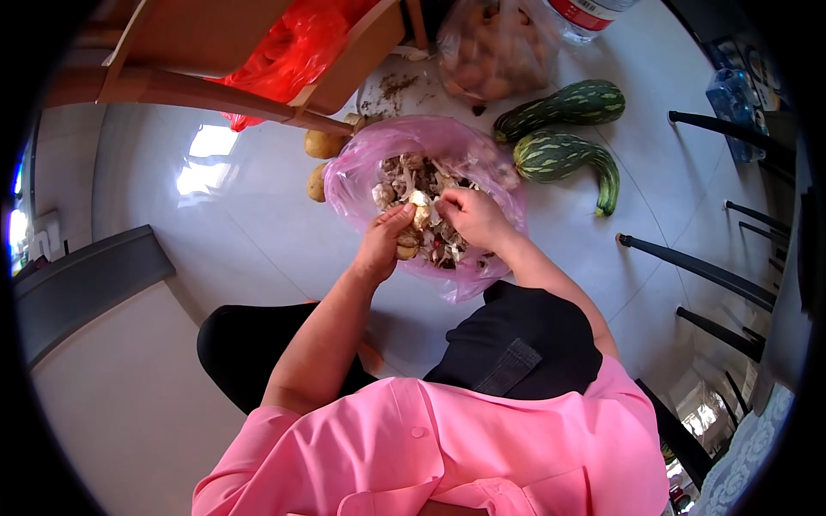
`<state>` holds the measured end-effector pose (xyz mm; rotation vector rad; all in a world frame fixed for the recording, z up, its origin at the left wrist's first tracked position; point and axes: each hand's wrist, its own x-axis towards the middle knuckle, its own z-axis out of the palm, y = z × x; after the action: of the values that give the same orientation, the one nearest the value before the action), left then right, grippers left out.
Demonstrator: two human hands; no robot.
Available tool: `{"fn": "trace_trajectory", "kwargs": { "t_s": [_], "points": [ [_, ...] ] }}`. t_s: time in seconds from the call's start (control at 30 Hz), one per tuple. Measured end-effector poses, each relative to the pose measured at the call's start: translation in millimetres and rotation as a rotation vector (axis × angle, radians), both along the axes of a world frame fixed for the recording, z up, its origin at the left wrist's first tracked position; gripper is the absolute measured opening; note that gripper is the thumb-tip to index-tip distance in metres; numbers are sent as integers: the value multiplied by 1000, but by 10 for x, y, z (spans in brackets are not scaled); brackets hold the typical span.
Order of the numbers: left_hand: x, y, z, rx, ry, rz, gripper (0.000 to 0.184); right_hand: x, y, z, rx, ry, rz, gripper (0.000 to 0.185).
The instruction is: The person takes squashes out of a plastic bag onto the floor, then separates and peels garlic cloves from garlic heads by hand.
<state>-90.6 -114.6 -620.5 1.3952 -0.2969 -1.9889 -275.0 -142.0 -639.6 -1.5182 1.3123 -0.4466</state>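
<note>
A pale garlic bulb (420, 211), partly bare of its skin, is held in the closed fingers of my left hand (380, 241). Just to its right, my right hand (471, 217) has its fingers pinched together close to the bulb. What sits between those fingertips is hidden. Both hands are over a pink plastic bag (370, 153) spread open on the floor. Inside the bag lie more garlic bulbs (384, 194) and loose dry skins (443, 251).
Two striped green squashes (564, 155) lie right of the bag, potatoes (320, 144) at its left. Behind are a clear bag of round brown items (497, 56), a wooden chair (344, 64) with a red bag (297, 52), and a large bottle (589, 19). Black furniture legs (697, 271) stand right.
</note>
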Motion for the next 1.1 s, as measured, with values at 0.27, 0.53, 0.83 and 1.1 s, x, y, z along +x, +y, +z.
{"fn": "trace_trajectory", "kwargs": {
  "t_s": [0.27, 0.53, 0.83, 1.1],
  "points": [
    [27, 42, -68, -36, 118, -3, 17, 3, 66, -107, -146, 161, -30, 17],
    [29, 35, -55, -80, 168, 52, 15, 6, 30, -160, 73, -191, -150, 37],
    [-39, 19, 2, -62, -119, 6, 25, 149, 94, -180, 47, -363, -170, 30],
    [-23, 51, 2, -87, -109, -61, 34, 110, 48, -130, 91, -355, -224, 21]
  ]
}}
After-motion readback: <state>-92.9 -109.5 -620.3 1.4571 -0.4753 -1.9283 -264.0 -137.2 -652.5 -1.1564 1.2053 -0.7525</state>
